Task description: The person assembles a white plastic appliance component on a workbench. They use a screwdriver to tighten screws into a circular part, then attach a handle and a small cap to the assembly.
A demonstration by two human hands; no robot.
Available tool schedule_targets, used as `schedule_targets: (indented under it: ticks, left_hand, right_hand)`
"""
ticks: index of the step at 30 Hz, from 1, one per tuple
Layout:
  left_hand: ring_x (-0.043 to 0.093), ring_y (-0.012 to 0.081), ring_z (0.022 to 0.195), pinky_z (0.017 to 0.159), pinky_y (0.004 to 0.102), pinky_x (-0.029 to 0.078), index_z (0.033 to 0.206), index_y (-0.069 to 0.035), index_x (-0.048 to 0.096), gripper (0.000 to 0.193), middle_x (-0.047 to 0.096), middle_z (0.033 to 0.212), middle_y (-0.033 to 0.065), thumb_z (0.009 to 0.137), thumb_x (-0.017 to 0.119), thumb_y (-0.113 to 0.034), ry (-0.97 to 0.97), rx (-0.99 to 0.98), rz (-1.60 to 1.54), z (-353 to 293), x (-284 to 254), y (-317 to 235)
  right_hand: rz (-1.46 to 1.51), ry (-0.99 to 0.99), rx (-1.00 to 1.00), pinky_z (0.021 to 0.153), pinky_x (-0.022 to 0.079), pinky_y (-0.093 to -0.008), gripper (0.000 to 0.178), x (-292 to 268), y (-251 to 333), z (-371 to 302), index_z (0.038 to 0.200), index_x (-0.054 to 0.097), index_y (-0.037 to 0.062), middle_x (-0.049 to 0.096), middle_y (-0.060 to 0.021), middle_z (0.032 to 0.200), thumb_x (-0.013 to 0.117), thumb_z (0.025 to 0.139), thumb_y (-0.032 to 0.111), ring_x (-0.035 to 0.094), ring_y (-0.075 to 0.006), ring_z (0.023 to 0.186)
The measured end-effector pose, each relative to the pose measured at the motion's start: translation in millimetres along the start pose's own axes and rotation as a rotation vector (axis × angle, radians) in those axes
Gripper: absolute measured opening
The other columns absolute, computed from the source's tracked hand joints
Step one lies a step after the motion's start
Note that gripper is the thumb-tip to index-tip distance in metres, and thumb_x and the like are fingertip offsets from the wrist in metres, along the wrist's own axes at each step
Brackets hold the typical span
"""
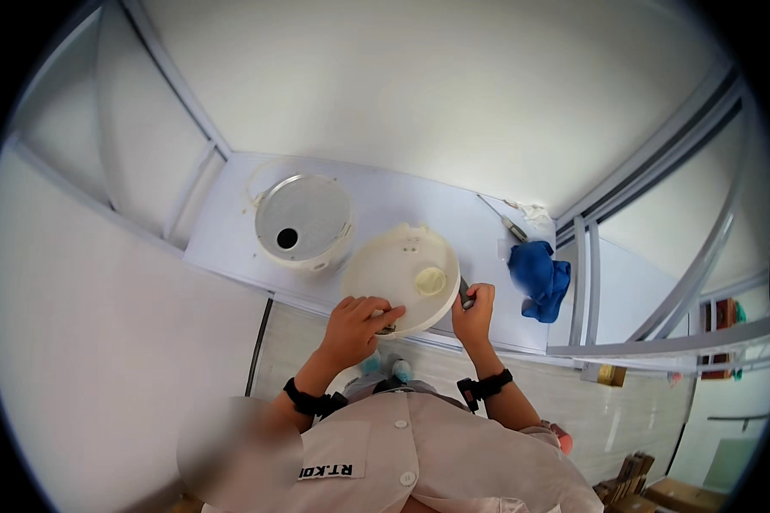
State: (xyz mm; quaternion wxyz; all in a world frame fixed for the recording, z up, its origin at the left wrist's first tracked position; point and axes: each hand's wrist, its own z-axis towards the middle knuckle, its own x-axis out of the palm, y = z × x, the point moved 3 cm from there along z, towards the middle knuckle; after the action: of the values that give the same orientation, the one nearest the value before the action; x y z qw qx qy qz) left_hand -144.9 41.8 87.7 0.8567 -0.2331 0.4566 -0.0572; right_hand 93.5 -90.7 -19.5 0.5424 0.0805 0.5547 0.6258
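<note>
A round cream-coloured lid [385, 269], which looks like a rice cooker's, lies tilted at the table's front edge with its inner side up. A small pale round cap [430, 281] sits on its inner face. My left hand [357, 329] is closed on the lid's near left rim, fingers pressed by a small metal part [386, 329]. At the right rim my right hand [474, 313] is wrapped round a dark grey handle-like piece [464, 293]; whether it belongs to the lid I cannot tell. Left of the lid stands a white rice cooker body [310, 214] with a dark round hole.
A crumpled blue cloth [540, 280] lies at the table's right end. Behind it are a screwdriver [514, 228] and a crumpled white wrapper [535, 217]. White frame posts [585, 282] border the white table [385, 192] on the right. A cardboard box [609, 374] sits on the floor.
</note>
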Motion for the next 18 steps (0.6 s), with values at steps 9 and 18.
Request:
schedule_targets:
  ticks: [9, 18]
  left_hand:
    - [0.066, 0.0247, 0.088, 0.076, 0.0376, 0.052, 0.115, -0.017, 0.081, 0.061, 0.067, 0.104, 0.0008, 0.064, 0.066, 0.011, -0.067, -0.129, -0.092, -34, -43, -39]
    - [0.068, 0.0278, 0.092, 0.08, 0.0376, 0.056, 0.116, -0.012, 0.08, 0.06, 0.068, 0.107, 0.0046, 0.065, 0.065, 0.016, -0.086, -0.305, -0.259, -71, -51, -43]
  right_hand:
    - [-0.17, 0.225, -0.201, 0.079, 0.053, -0.0506, 0.037, 51, -34, 6, 0.114, 0.055, 0.0035, 0.051, -0.0202, 0.116, 0.077, 0.085, 0.004, 0.061, -0.0415, 0.096]
    - [-0.159, 0.4, -0.093, 0.088, 0.056, -0.0508, 0.06, 78, -17, 3, 0.141, 0.049, 0.0038, 0.047, -0.0229, 0.131, 0.071, 0.085, 0.005, 0.064, -0.0461, 0.105]
